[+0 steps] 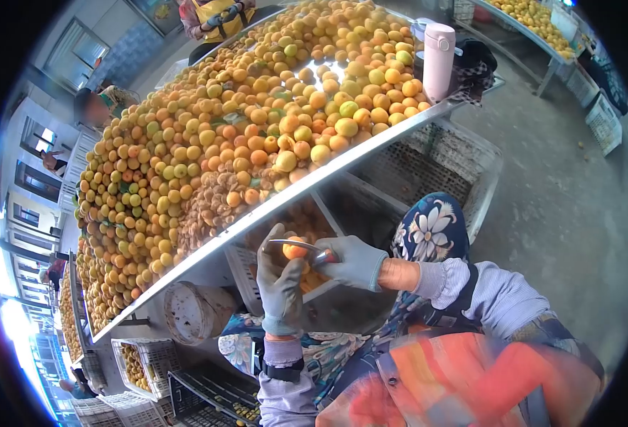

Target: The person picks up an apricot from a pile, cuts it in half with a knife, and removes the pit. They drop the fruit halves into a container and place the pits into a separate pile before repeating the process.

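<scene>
My left hand (280,292), in a grey glove, grips an orange apricot (296,252) between thumb and fingers. A small curved knife (326,257) is in my right hand (359,262), gloved too, with its fist wrapped round the dark red handle. The blade lies across the upper side of the apricot and points toward my left fingers. Both hands are over my lap, just this side of the table's metal edge (250,222). Below them, partly hidden by my hands, stands a crate (241,274) with orange fruit pieces in it.
Apricots (257,114) cover the sloping table, with a brown heap of pits (218,203) near its edge. A pink bottle (438,62) stands at the right corner. Around me are a crate (481,174), a stained bucket (189,313) and a black crate (210,395). A person (210,21) works opposite.
</scene>
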Motion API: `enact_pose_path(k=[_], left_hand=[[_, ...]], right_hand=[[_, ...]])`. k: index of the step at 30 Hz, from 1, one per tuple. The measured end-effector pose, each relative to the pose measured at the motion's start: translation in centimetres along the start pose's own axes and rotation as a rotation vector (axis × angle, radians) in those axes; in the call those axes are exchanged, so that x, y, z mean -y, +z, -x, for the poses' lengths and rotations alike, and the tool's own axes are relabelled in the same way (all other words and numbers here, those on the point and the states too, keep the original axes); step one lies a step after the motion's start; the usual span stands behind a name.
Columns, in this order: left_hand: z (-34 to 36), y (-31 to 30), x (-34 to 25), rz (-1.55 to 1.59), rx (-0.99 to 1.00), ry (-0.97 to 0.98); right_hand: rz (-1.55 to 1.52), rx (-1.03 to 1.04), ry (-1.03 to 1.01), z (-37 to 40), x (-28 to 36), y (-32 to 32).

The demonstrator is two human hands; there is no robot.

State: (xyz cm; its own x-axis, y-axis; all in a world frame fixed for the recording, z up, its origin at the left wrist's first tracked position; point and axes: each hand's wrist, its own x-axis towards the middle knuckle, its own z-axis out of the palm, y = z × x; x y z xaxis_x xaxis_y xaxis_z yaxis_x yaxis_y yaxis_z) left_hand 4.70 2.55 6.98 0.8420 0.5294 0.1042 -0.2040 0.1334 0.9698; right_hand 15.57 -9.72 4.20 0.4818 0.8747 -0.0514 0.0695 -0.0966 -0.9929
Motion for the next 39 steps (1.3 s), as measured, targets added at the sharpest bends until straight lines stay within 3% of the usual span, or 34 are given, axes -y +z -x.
enact_pose_path(k=[2,10,12,15,33,37,39], left_hand=[[0.6,0.3,-0.4,0.064,-0.064,-0.129],[2.0,0.1,-0.4,0.132,-0.048,-0.165],[2.2,0.3,-0.6,0.159,-0.066,-0.221],[2.5,0.0,-0.5,0.265,-0.054,-0.258],[2.8,1.0,2.1,0.376,0.009,-0.264],[2.4,1.4,2.0,0.38,-0.005,-0.243],[2.2,1.5,1.2,0.208,0.006,-0.144]], right_hand=[[0.047,0.003,0.003,0.2,0.1,0.0],[0.209,-0.016,0.028,1.5,1.1,-0.3],[0.31,-0.047,-0.086,1.6,0.8,-0.1],[0.278,-0.04,-0.093,2.2,1.4,0.0],[0.34,-0.239,-0.053,2.7,-3.1,2.1],[0.375,-0.188,-0.024,1.9,-2.0,0.9],[0.38,-0.127,-0.051,1.3,-0.9,0.3]])
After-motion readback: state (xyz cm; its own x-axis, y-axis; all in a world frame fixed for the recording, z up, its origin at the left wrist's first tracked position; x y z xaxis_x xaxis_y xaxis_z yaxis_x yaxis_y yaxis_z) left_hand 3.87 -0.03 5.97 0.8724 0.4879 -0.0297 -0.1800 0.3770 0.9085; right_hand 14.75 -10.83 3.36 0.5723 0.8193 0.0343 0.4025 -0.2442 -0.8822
